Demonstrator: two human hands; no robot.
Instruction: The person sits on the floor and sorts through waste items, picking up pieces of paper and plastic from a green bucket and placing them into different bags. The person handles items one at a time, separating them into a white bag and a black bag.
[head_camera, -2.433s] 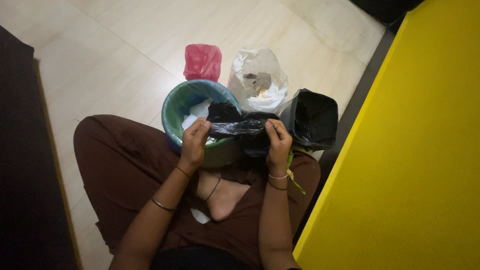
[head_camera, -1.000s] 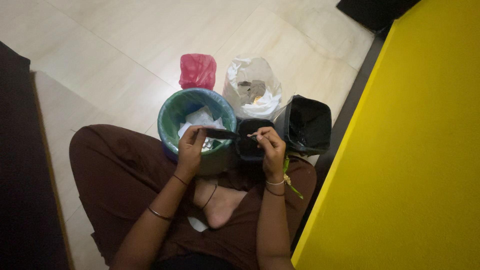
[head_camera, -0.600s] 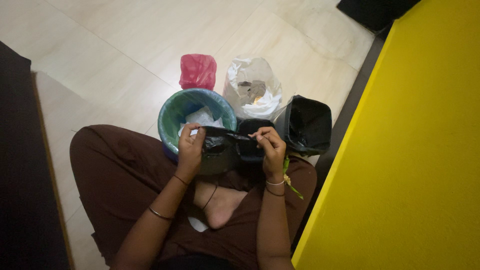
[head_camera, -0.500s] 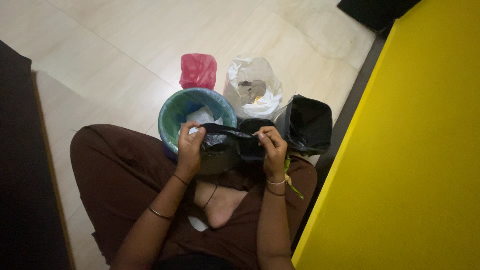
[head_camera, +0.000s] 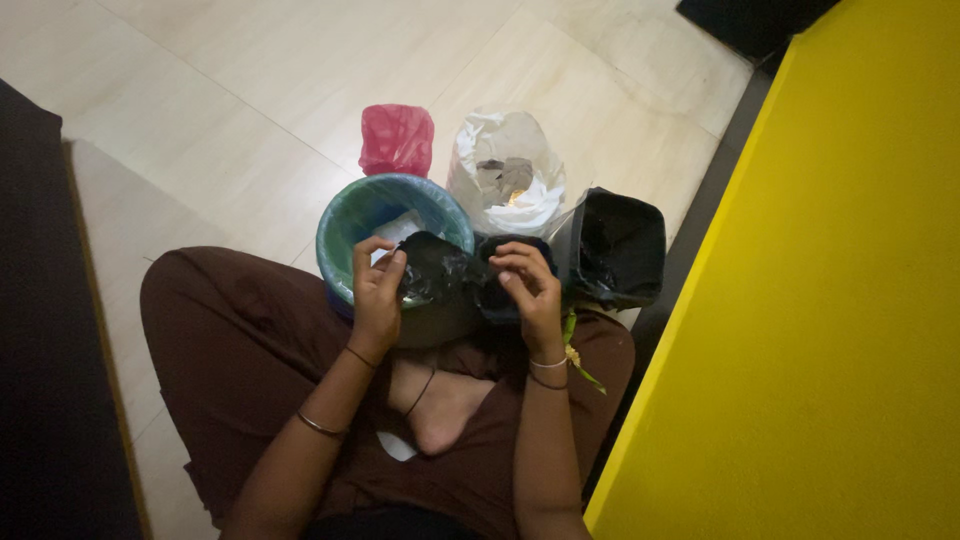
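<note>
Left hand: the left hand (head_camera: 375, 290) pinches the near-left edge of a crumpled black plastic bag (head_camera: 447, 282) between thumb and fingertips, fingers curled.
Right hand: the right hand (head_camera: 527, 290) grips the bag's right side, fingers bent over the film, thumb underneath.
Black plastic bag: bunched between both hands, held above the lap and over the near rim of the round bin.
Round bin: a teal-lined round bin (head_camera: 345, 222) stands on the floor just ahead of the knees, with white paper (head_camera: 398, 228) inside.
Black bin: a square black-lined bin (head_camera: 620, 250) sits just to the right of the right hand.
White bag: an open white plastic bag (head_camera: 505, 180) with scraps inside stands behind the two bins.
Pink bag: a pink plastic bag (head_camera: 397, 138) stands beside the white one, behind the round bin.
Person: seated cross-legged in brown trousers (head_camera: 235, 350), one bare foot (head_camera: 440, 405) showing, bangles at both wrists.
Floor: pale tiles (head_camera: 250, 90).
Right side: a yellow wall (head_camera: 830, 300) runs close along the right.
</note>
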